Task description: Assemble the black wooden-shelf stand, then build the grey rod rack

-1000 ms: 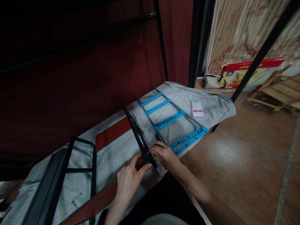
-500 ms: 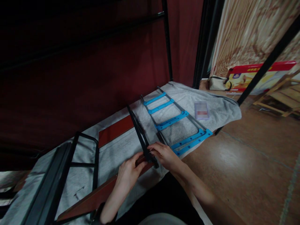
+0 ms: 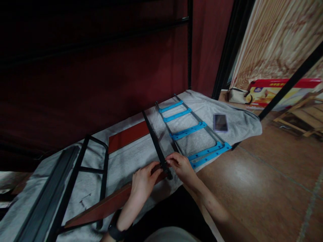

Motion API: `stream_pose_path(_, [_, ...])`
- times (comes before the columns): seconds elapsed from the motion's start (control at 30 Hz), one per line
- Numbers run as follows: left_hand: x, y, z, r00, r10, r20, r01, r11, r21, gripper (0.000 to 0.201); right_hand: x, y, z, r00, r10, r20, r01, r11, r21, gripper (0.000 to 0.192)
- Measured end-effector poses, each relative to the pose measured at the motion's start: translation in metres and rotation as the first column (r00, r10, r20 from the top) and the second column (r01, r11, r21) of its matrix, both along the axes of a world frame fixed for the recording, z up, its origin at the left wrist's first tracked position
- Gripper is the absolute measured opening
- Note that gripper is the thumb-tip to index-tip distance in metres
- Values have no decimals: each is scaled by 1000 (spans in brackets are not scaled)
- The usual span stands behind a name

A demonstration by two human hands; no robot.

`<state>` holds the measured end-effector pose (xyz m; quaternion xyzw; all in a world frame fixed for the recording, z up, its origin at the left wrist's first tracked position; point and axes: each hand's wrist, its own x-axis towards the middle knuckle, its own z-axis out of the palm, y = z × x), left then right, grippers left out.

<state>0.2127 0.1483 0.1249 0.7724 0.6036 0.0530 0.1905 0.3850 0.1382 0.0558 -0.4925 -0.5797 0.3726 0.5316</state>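
Note:
A black metal side frame (image 3: 156,144) runs across the grey cloth, seen nearly edge-on. Its near end meets a reddish-brown board (image 3: 106,207) lying along the front. My left hand (image 3: 144,181) is closed on the board's right end, thumb and fingers at the joint with the frame. On the other side of that joint, my right hand (image 3: 180,166) presses its fingertips together against the frame; anything small in them is hidden. A second reddish-brown board (image 3: 128,136) spans the back. At the left, another black metal frame (image 3: 92,170) with a crossbar joins the front board.
Blue plastic brackets on grey rods (image 3: 190,132) lie to the right on the cloth (image 3: 242,122). Dark grey panels (image 3: 47,198) rest at the left, and a small thin metal tool (image 3: 85,199) lies nearby. A wooden stool (image 3: 302,117) and a red-yellow box (image 3: 285,92) stand on the floor.
The black side frame has turned from showing two splayed bars to nearly edge-on. Both hands stay at its near joint. The whole view has shifted slightly.

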Motion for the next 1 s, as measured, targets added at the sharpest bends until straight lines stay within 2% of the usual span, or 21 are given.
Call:
stream_pose_path(0.2, [-1,1,-3,999,-38,14,38,999,-4,29,5,2,13,991,43,128,-53,996,69,20])
stream_pose_path(0.43, [-1,1,0,999,-39,36,40,999,-30,29,1,2,13,992,44,116,-53,996,72,18])
stream_pose_path(0.5, [0,1,0,997,-38,72,40,999,-34,28,-3,0,8,998,8,70,-10,1000,29,15])
stream_pose_path(0.6, [0,1,-1,991,-17,134,19,1000,-16,36,-9,-5,-3,995,-50,-90,43,997,-71,17])
stream_pose_path(0.73, [-2,-1,-5,992,-40,118,38,999,16,52,-14,-10,-15,939,-41,-340,-10,989,-147,25])
stream_pose_path(0.8, [-3,-2,-6,993,-61,103,59,998,23,55,-13,-10,-16,927,-36,-372,-26,987,-160,24])
stream_pose_path(0.9, [-3,-2,-6,989,-90,119,87,996,23,56,-11,-8,-15,956,-46,-290,4,990,-144,23])
stream_pose_path(1.0, [-3,-1,-6,988,-91,126,90,996,12,57,-9,-5,-14,989,-99,-111,91,993,-71,26])
